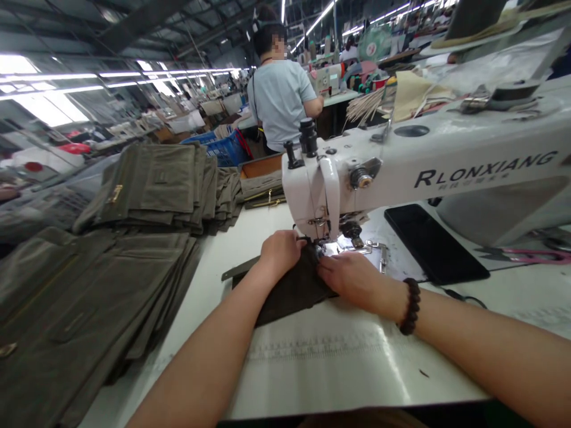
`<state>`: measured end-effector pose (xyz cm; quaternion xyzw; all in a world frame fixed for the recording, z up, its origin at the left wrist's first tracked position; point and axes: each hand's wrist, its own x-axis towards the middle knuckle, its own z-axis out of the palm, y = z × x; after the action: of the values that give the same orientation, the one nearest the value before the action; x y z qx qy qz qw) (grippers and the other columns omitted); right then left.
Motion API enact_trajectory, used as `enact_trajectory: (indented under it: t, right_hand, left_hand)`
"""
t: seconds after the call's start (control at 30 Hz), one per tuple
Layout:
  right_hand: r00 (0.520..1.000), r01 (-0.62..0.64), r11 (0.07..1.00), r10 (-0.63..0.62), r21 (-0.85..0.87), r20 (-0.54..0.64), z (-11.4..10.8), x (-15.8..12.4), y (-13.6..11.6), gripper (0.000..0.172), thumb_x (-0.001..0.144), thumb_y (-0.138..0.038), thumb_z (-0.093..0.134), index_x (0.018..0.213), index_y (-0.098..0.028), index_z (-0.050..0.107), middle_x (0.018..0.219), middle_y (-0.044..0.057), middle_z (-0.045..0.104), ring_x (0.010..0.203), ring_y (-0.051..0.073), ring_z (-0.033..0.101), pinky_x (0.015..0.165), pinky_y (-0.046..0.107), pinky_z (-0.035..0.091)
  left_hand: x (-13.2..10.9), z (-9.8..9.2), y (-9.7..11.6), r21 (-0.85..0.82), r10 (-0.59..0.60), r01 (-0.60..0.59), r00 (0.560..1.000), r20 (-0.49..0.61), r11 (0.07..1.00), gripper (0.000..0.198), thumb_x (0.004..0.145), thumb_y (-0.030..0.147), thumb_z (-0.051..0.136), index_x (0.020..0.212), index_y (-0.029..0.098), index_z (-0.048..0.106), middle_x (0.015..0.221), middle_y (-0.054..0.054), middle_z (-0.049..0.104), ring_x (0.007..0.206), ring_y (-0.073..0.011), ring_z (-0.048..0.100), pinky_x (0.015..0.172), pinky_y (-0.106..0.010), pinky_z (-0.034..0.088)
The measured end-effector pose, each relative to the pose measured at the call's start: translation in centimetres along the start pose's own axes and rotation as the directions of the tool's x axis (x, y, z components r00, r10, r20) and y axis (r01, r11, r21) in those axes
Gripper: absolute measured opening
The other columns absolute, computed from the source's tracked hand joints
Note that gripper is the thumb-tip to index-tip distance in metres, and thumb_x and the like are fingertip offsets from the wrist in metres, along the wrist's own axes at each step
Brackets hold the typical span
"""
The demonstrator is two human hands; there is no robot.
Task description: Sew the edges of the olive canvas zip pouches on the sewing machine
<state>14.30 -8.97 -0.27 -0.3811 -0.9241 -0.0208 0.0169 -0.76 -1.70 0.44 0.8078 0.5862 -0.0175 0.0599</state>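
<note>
A dark olive fabric piece [289, 291] lies on the white table under the head of a sewing machine [312, 184]. My left hand [282, 252] is closed on the fabric's far edge, just left of the presser foot. On the other side, my right hand [352, 276] presses the fabric close to the needle area, fingers bent together against it. The needle and the stitch line are hidden behind the fingers and machine head. A strip of the same fabric [238, 268] sticks out to the left, past my left wrist.
Stacks of olive fabric panels [151, 178] with zippers fill the left side. A black phone [437, 244] and pink-handled scissors [535, 255] lie right of the needle. Beyond the machine are a blue crate [225, 148] and a person [283, 98] facing away.
</note>
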Motion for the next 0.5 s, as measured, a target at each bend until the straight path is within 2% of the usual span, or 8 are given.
enact_trajectory:
  t: [0.1, 0.27, 0.5]
  right_hand:
    - [1.000, -0.025, 1.000, 0.025, 0.011, -0.009, 0.4, -0.8, 0.9, 0.016, 0.082, -0.009, 0.042, 0.078, -0.014, 0.057, 0.073, 0.005, 0.056, 0.060, 0.016, 0.049, 0.048, 0.030, 0.022]
    - [0.996, -0.001, 0.999, 0.004, 0.034, -0.086, 0.7, -2.3, 1.1, 0.019, 0.086, -0.015, 0.042, 0.072, -0.016, 0.055, 0.066, 0.002, 0.053, 0.054, 0.013, 0.042, 0.048, 0.030, 0.018]
    - [0.976, 0.069, 0.998, -0.065, 0.012, -0.208, 1.1, -2.5, 1.2, 0.022, 0.086, -0.014, 0.041, 0.070, -0.015, 0.055, 0.064, 0.002, 0.050, 0.053, 0.013, 0.038, 0.048, 0.031, 0.014]
  left_hand:
    - [1.4, 0.5, 0.6, -0.026, 0.094, -0.094, 0.995, -0.021, 0.995, 0.029, 0.083, 0.034, 0.046, 0.100, 0.018, 0.062, 0.101, -0.010, 0.064, 0.101, -0.0239, 0.057, 0.084, -0.031, 0.043]
    - [1.1, 0.6, 0.5, -0.084, 0.268, -0.270, 0.963, -0.029, 0.959, 0.028, 0.083, 0.024, 0.047, 0.107, 0.018, 0.059, 0.111, -0.007, 0.061, 0.110, -0.0206, 0.051, 0.092, -0.029, 0.041]
    - [0.9, 1.1, 0.2, -0.122, 0.344, -0.353, 0.935, -0.084, 0.928, 0.025, 0.082, 0.020, 0.047, 0.103, 0.015, 0.062, 0.107, -0.009, 0.062, 0.109, -0.0228, 0.052, 0.093, -0.033, 0.041]
